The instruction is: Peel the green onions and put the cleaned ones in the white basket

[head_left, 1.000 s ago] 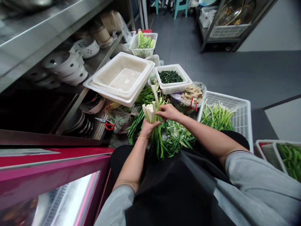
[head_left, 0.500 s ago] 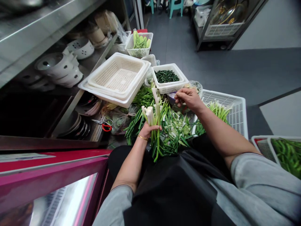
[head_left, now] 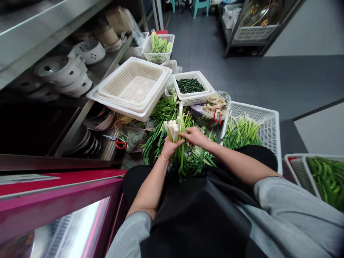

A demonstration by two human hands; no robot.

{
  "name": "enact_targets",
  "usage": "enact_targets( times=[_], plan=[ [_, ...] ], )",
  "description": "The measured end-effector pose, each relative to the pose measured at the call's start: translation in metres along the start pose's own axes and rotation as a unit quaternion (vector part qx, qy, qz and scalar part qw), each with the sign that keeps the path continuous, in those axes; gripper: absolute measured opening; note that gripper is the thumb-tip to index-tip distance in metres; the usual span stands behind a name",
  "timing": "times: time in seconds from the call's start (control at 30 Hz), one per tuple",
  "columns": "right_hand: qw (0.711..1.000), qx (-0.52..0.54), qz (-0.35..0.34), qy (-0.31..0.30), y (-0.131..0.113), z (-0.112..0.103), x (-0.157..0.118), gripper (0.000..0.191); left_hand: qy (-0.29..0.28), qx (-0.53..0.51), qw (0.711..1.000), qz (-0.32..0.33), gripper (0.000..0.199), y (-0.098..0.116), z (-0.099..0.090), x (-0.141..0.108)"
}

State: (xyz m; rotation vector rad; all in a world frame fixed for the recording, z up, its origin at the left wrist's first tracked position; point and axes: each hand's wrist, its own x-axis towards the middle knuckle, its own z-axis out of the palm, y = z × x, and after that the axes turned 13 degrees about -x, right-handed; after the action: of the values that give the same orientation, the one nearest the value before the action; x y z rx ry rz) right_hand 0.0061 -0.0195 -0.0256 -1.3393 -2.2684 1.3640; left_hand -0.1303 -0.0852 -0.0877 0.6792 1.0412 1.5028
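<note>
My left hand [head_left: 171, 146] is wrapped around a bunch of scallions [head_left: 173, 129], their white ends up and green leaves hanging down. One longer stalk stands above the rest. From the right, my right hand [head_left: 195, 137] pinches a scallion at the side of the bunch, its fingertips close to my left thumb. Below and around my hands lies a heap of loose scallion leaves and trimmings [head_left: 200, 157]. To the right, a white basket [head_left: 270, 125] holds more scallions [head_left: 244, 129], white ends pointing away from me.
Stacked white baskets [head_left: 134, 86] stand at the left front. Beyond my hands is a basket of dark green chillies [head_left: 190, 86], with a plastic-wrapped bundle [head_left: 212, 107] beside it. Red-handled scissors [head_left: 119, 142] lie by the metal shelf [head_left: 80, 125]. Green peppers [head_left: 328, 179] fill a basket at right.
My right hand has come down and left from above the plastic-wrapped bundle to the scallions and now pinches at them. The left hand keeps its hold, nearly in place.
</note>
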Motion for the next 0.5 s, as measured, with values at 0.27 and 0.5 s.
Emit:
enact_targets(
  times=[0.27,0.5],
  plan=[
    [0.935,0.341,-0.089,0.042,0.002,-0.081,-0.023,0.044,-0.054,-0.043,0.995,-0.073,0.048,0.012,-0.011,-0.005],
    [0.936,0.271,-0.119,0.194,0.011,-0.169,-0.040,0.043,-0.147,-0.016,0.983,-0.113,0.051,0.005,-0.016,-0.007]
  ],
)
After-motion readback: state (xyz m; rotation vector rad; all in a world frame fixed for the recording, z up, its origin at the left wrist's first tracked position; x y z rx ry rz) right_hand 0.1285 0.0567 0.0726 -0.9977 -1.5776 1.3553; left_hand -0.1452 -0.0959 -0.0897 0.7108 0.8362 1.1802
